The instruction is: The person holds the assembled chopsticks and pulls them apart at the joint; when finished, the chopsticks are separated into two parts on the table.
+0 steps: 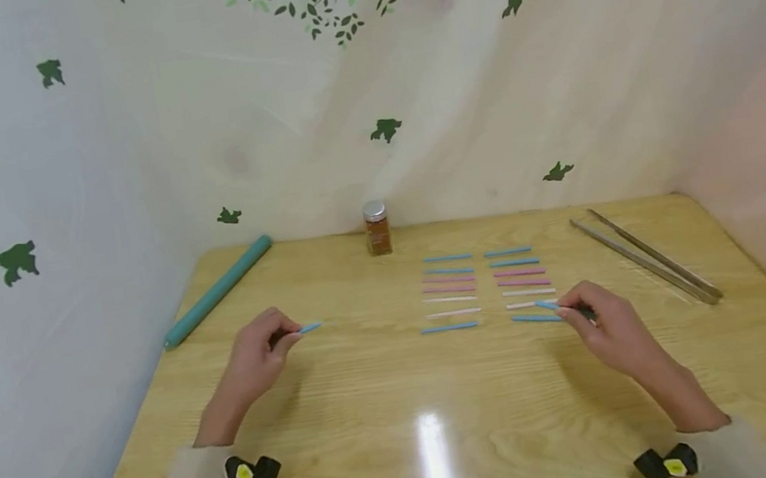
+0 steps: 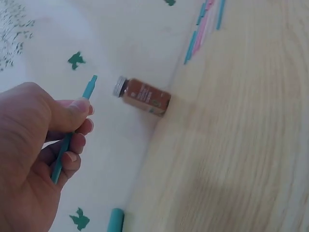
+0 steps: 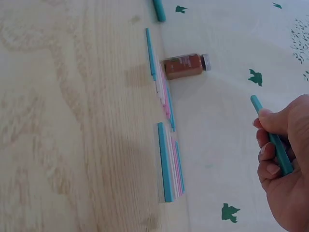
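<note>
My left hand (image 1: 257, 361) pinches a short blue stick (image 2: 90, 87) between thumb and fingers, raised over the left part of the table. The stick's other end runs along the curled fingers in the left wrist view. In my right hand (image 1: 614, 329) is another blue stick (image 3: 281, 152), gripped the same way, its tip overlapping the right column in the head view. Two columns of sticks lie on the wooden table: blue sticks (image 1: 447, 258) at the back, then pink sticks (image 1: 521, 272), white sticks (image 1: 450, 300) and a blue stick (image 1: 449, 328) at the front.
A small jar with a silver lid and reddish-brown contents (image 1: 378, 235) stands near the back edge. A long green rod (image 1: 219, 292) lies at the back left. Metal tongs (image 1: 645, 261) lie at the right. A leaf-patterned cloth (image 1: 305, 134) encloses the back and sides.
</note>
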The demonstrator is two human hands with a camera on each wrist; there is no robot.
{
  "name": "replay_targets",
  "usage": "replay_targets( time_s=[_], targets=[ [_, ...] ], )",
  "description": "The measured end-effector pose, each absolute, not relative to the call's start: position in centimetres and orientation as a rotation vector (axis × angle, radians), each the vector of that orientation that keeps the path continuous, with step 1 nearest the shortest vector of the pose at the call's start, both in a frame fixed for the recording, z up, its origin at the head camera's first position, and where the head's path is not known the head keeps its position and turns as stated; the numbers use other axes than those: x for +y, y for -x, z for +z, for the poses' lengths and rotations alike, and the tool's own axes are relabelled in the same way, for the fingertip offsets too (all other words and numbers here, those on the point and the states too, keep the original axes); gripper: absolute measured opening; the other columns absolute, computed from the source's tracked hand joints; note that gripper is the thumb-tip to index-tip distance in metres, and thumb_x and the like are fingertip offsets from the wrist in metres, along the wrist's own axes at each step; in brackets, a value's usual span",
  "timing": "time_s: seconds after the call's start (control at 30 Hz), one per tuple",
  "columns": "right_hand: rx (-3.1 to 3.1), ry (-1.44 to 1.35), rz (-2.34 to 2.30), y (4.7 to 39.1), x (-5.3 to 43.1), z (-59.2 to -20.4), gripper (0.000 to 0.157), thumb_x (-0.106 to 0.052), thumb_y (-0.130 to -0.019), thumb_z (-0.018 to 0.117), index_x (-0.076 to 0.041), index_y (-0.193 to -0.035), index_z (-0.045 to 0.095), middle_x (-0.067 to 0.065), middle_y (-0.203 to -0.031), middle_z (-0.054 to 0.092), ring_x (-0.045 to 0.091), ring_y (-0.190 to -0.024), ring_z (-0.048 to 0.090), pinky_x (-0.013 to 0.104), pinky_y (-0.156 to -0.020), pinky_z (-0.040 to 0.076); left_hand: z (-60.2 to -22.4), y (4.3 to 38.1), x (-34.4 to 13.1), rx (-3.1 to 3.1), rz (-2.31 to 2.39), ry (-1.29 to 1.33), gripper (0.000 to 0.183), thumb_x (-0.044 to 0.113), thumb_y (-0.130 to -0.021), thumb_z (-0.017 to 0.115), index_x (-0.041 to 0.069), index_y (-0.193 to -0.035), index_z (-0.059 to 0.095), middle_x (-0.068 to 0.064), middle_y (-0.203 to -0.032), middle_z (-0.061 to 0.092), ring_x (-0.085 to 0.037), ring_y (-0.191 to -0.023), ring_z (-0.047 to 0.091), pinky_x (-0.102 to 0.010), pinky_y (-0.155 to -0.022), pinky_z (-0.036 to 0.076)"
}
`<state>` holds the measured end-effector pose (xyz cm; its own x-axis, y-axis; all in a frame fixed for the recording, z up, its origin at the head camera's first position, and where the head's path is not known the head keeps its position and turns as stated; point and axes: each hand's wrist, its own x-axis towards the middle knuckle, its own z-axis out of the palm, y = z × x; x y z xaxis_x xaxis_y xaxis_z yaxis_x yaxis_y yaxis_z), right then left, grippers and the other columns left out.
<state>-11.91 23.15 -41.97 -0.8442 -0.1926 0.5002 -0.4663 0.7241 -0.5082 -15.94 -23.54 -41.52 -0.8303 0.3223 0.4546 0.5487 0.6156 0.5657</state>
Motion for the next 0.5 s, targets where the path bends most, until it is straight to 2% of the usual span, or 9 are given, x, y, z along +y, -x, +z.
replay_targets(
  time_s=[0.13,0.3,0.5],
  targets=[
    [-2.564,-0.553,0.909,12.0,24.2,-41.9,0.007,-0.003,-0.091,0.062,-0.007,-0.096,0.060,-0.003,-0.080,0.055,0.002,-0.063,0.041,0.021,-0.054,0.037,-41.7,15.9,-23.3,-2.632,-1.049,0.786,0.010,0.011,-0.093,0.061,0.003,-0.089,0.065,0.000,-0.078,0.054,-0.006,-0.064,0.043,-0.022,-0.055,0.040],
    [-2.587,-0.533,0.910,11.9,24.4,-42.4,0.009,-0.002,-0.090,0.064,-0.006,-0.097,0.066,0.000,-0.082,0.061,0.001,-0.067,0.045,0.020,-0.057,0.040,-43.0,15.6,-21.0,-2.720,-1.041,0.766,0.005,0.007,-0.091,0.064,0.002,-0.090,0.065,0.001,-0.081,0.055,-0.008,-0.069,0.046,-0.023,-0.061,0.043],
    [-2.678,-0.544,0.871,12.0,24.9,-43.6,0.013,-0.004,-0.085,0.069,-0.009,-0.096,0.074,0.001,-0.088,0.069,0.001,-0.072,0.048,0.021,-0.061,0.044,-44.5,14.8,-16.8,-2.808,-1.041,0.819,0.009,0.006,-0.094,0.059,0.005,-0.100,0.066,-0.002,-0.096,0.056,-0.011,-0.084,0.052,-0.029,-0.076,0.049]
  ],
)
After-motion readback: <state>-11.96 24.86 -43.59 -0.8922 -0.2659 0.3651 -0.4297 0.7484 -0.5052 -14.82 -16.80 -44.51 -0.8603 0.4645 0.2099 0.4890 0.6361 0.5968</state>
